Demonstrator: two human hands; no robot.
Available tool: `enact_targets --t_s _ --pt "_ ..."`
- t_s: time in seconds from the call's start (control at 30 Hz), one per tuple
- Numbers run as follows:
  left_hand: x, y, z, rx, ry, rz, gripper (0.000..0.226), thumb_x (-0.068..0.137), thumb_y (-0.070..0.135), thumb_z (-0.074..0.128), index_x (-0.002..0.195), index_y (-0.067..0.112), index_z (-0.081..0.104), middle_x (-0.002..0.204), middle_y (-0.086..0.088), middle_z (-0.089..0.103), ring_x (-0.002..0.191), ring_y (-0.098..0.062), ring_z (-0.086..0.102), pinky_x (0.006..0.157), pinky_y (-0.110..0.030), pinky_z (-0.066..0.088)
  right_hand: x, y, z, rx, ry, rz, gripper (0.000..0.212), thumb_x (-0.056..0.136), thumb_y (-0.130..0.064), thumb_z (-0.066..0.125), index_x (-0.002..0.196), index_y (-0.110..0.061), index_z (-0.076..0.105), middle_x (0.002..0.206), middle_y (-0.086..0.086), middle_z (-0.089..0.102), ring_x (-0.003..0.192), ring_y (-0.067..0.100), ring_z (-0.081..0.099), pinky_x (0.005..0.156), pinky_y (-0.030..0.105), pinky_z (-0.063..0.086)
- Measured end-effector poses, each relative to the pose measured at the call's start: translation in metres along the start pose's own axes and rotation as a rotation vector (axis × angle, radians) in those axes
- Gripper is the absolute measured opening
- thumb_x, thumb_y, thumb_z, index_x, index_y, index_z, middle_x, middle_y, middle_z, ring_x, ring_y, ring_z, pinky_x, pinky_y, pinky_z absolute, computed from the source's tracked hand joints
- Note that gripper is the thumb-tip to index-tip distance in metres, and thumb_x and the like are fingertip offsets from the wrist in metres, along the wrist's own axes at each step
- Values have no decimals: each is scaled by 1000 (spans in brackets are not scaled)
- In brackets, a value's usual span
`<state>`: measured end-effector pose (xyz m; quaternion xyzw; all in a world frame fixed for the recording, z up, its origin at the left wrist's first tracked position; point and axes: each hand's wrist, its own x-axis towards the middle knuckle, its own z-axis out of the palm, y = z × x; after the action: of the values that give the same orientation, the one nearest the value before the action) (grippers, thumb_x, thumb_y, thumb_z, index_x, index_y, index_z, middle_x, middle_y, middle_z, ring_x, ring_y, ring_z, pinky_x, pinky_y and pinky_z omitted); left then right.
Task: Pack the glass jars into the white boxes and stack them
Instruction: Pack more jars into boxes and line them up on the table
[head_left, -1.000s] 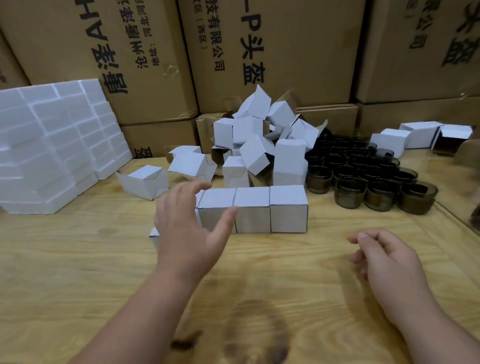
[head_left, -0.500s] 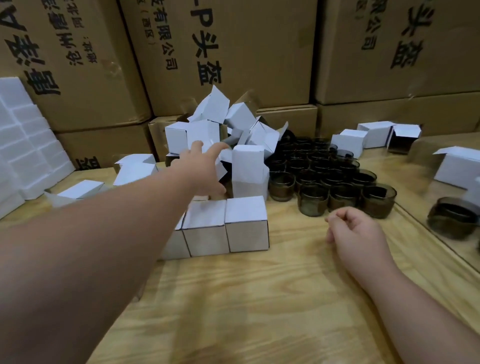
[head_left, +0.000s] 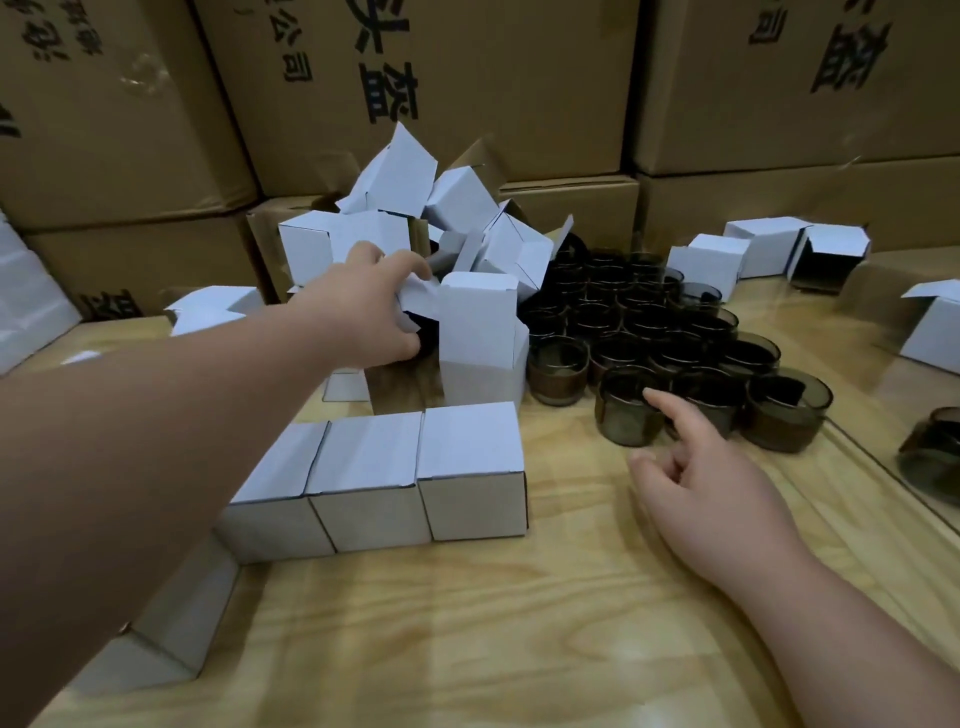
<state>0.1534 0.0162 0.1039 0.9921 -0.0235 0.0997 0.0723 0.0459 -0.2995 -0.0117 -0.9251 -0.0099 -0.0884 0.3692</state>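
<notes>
A heap of empty white boxes (head_left: 395, 218) lies at the back of the wooden table (head_left: 519, 623). My left hand (head_left: 363, 306) reaches into the heap and grips an open white box (head_left: 423, 299) by its flap, beside a taller box (head_left: 478, 332). A row of closed white boxes (head_left: 415, 478) stands in front. Several dark glass jars (head_left: 649, 322) cluster to the right. My right hand (head_left: 711, 483) hovers by the nearest jar (head_left: 628, 410); its index finger points out and touches the jar, and the other fingers are curled.
Large brown cartons (head_left: 467, 78) wall off the back. More white boxes (head_left: 748, 254) lie at the back right and another (head_left: 935, 327) at the right edge. A lone jar (head_left: 930, 457) sits far right. White foam blocks (head_left: 26, 301) stand at the left.
My left hand has reached farther into the heap and taken hold of an open box. My right hand has moved toward the jars and stretched out its index finger.
</notes>
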Motion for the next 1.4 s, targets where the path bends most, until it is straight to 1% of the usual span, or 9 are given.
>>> enact_targets --t_s 0.13,0.3,0.5,0.73,0.9,1.0,1.1,1.27,1.4 --pt "-11 -3 -18 34 148 36 64 75 39 75 128 52 40 134 4 40 101 -22 50 70 -32 44 1 0 3 -23 26 12 64 93 -42 56 148 -58 25 77 -23 62 58 7 58 51 30 39" --pt "-42 9 -67 -18 395 39 63 75 37 75 130 45 45 139 -1 39 122 -30 48 101 -47 45 3 1 4 -38 24 13 65 92 -42 56 147 -57 24 76 -28 62 57 6 59 49 29 38" --pt "-120 75 -87 -988 638 -27 46 75 40 76 109 49 47 128 0 53 110 -20 64 82 -38 62 1 3 3 18 86 -26 48 93 -39 61 135 -49 42 78 -24 63 60 3 59 52 30 42" --pt "-231 164 10 -1477 462 -293 64 56 61 79 110 61 45 112 7 70 96 -14 74 88 -45 62 -44 1 -13 668 232 -143 15 95 -45 51 102 -41 64 86 -9 70 76 10 66 66 37 55" --pt "-248 186 40 -1499 398 -339 77 55 58 80 117 64 34 107 3 69 90 -7 73 77 -29 59 -84 -1 -18 891 -20 -340 27 101 -29 50 116 -27 72 104 2 75 93 23 72 75 41 56" --pt "-251 188 47 -1485 329 -279 72 57 64 79 119 60 41 110 22 69 96 -1 71 72 -22 58 -93 -8 -17 878 -192 -355 72 90 -69 60 144 -22 52 136 5 64 121 30 64 95 53 54" --pt "-253 181 54 -1576 293 -285 66 63 72 70 120 43 53 113 15 70 100 -8 72 77 -34 61 -94 -13 -18 890 -221 -344 93 77 -84 61 148 -26 48 143 2 59 130 27 58 103 53 50" --pt "-258 159 68 -1454 223 -308 42 61 70 70 92 42 61 119 2 70 107 -17 71 77 -30 56 -89 -13 -24 985 -166 -239 47 81 -62 61 123 -41 69 128 -3 71 120 19 66 95 39 53" --pt "-257 149 72 -1347 145 -125 58 61 39 81 110 55 53 124 24 65 112 -5 67 81 -21 54 -84 -13 -27 969 -204 -151 26 85 -38 60 103 -32 78 95 -2 78 84 10 72 66 21 54"
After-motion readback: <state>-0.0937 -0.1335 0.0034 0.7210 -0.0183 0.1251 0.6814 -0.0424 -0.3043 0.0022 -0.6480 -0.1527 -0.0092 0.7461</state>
